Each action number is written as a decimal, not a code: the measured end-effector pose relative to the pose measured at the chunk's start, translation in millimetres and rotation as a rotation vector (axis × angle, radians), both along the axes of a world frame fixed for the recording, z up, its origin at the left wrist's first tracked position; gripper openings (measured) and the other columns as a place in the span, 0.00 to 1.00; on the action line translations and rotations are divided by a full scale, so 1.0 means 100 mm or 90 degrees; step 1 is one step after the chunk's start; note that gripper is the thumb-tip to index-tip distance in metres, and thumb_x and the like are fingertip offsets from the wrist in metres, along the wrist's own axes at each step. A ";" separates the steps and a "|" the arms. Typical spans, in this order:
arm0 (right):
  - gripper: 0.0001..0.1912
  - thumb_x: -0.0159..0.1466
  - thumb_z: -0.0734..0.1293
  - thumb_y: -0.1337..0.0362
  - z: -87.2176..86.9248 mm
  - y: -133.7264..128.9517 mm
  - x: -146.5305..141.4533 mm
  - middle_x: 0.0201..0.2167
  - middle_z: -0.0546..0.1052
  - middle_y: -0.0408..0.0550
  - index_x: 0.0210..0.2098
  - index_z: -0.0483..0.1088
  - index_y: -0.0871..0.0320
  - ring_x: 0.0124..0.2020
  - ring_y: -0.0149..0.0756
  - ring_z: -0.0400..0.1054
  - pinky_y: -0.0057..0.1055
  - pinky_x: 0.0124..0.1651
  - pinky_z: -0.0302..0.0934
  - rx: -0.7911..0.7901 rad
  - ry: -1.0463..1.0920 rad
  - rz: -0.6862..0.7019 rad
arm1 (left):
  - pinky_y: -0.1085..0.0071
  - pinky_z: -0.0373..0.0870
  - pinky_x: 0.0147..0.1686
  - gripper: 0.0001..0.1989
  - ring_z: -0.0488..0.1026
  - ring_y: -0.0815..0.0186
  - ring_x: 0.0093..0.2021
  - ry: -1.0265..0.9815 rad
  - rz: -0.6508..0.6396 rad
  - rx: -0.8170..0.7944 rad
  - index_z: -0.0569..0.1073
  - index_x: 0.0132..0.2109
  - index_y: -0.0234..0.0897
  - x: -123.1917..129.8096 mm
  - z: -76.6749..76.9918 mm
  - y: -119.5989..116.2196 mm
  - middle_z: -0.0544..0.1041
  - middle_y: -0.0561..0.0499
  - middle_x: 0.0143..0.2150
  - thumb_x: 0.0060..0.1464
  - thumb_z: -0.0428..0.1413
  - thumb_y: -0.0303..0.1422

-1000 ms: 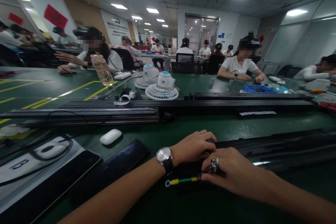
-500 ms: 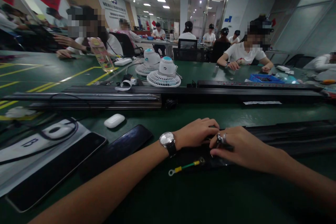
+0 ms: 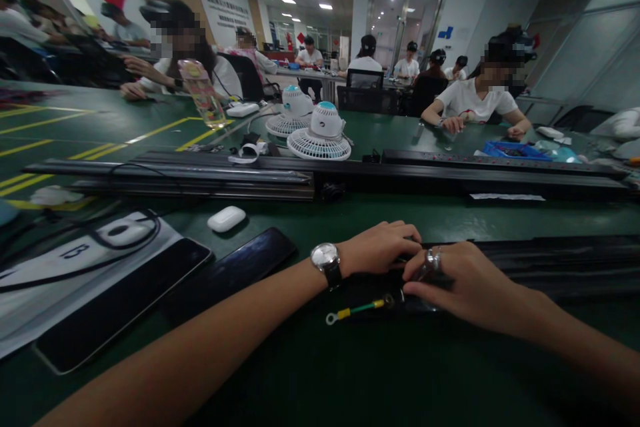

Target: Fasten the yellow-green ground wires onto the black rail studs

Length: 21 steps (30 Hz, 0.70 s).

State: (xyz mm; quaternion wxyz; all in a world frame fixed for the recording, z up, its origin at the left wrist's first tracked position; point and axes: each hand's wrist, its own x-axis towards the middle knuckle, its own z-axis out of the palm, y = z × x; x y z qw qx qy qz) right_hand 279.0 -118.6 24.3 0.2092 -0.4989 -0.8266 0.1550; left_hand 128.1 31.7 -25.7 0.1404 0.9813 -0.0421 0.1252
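Note:
My left hand (image 3: 384, 248), wearing a wristwatch (image 3: 325, 255) at the wrist, curls over the near-left end of a long black profile (image 3: 565, 267). Its fingertips are bent down and partly hidden. Close beside it my right hand (image 3: 453, 278), with rings on a finger, is closed, thumb and forefinger drawn together over the same black end. Whatever sits between the fingers of either hand is too dark and small to name. Just below the hands lies a short green wire (image 3: 365, 307) with yellow sleeves and ring terminals; its right end touches the dark piece.
Two phones (image 3: 125, 303) (image 3: 235, 270), a white earbud case (image 3: 227, 219) and a marked white sheet (image 3: 90, 250) with a cable lie left. Black rails (image 3: 425, 177) cross the table behind, with white fans (image 3: 320, 137), a bottle (image 3: 203, 93) and a blue tray (image 3: 517, 151) beyond. Co-workers sit opposite.
The view has shifted slightly, so everything sits a little further right. My right fingers have moved a little at the black end; the left hand keeps its place.

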 end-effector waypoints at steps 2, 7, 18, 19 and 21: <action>0.04 0.68 0.70 0.63 -0.01 -0.01 -0.03 0.34 0.83 0.44 0.40 0.77 0.56 0.34 0.35 0.78 0.29 0.38 0.68 0.022 0.018 0.001 | 0.63 0.68 0.48 0.09 0.71 0.59 0.52 0.000 -0.003 0.000 0.75 0.46 0.38 0.00 0.00 0.00 0.73 0.45 0.56 0.59 0.63 0.27; 0.05 0.69 0.70 0.62 -0.07 0.00 -0.07 0.36 0.83 0.45 0.41 0.78 0.55 0.36 0.36 0.78 0.31 0.41 0.68 0.054 0.027 0.007 | 0.64 0.68 0.48 0.11 0.70 0.59 0.53 -0.004 -0.006 -0.004 0.74 0.49 0.39 0.01 -0.03 0.02 0.73 0.46 0.56 0.60 0.63 0.28; 0.09 0.72 0.65 0.69 0.04 0.00 0.01 0.43 0.83 0.44 0.46 0.77 0.53 0.45 0.35 0.77 0.32 0.51 0.67 0.008 -0.034 0.173 | 0.64 0.67 0.45 0.08 0.70 0.59 0.51 -0.005 0.001 -0.009 0.75 0.47 0.38 0.03 -0.05 0.02 0.74 0.45 0.54 0.61 0.62 0.28; 0.10 0.72 0.64 0.70 0.07 0.00 0.03 0.44 0.82 0.44 0.47 0.77 0.53 0.46 0.35 0.77 0.32 0.51 0.66 0.006 -0.040 0.191 | 0.64 0.67 0.46 0.08 0.70 0.59 0.51 -0.004 0.000 -0.010 0.75 0.48 0.38 0.03 -0.04 0.01 0.74 0.46 0.54 0.61 0.62 0.29; 0.09 0.72 0.65 0.69 0.10 -0.02 0.07 0.44 0.82 0.44 0.47 0.77 0.53 0.45 0.34 0.77 0.32 0.51 0.66 0.025 -0.035 0.179 | 0.64 0.67 0.47 0.08 0.70 0.59 0.52 -0.002 -0.001 -0.010 0.75 0.48 0.39 0.02 -0.04 0.01 0.74 0.46 0.54 0.61 0.62 0.30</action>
